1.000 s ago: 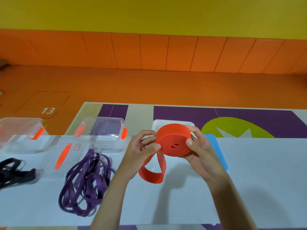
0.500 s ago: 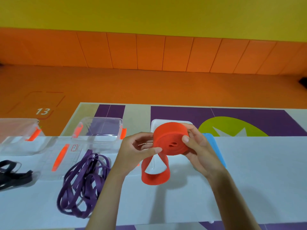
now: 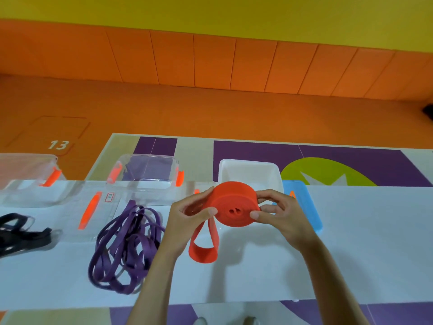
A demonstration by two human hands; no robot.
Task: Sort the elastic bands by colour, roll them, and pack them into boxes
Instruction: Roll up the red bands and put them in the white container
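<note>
We are holding the orange band roll [image 3: 234, 205] in the air over the white table [image 3: 351, 242], near the middle of our view, and almost all of the band is wound. Compared with a second ago the roll has turned a little. Our right thumb has slid from the upper edge to about 4 o'clock on the flat face, and the loose tail loop [image 3: 203, 247] hanging at 7 o'clock now looks narrower. We judge that a bit more band has been taken up. Our right hand [image 3: 278, 214] grips the roll, thumb on the near face and fingers curled over the rim and far side. Our left hand [image 3: 187, 221] pinches the band at 9 o'clock of the roll, where it feeds in, thumb on top and fingers curled beneath. Only that short tail is left to wind, so this colour looks close to ready for packing. The open white box [image 3: 248, 161] sits just behind the roll at 12 o'clock, with a blue lid [image 3: 304, 202] at 3 o'clock. The purple bands [image 3: 124, 249] lie loose at 8 o'clock and the black bands [image 3: 21, 235] far out at 9 o'clock, neither rolled yet. A clear box [image 3: 145, 170] waits at 10 o'clock.
</note>
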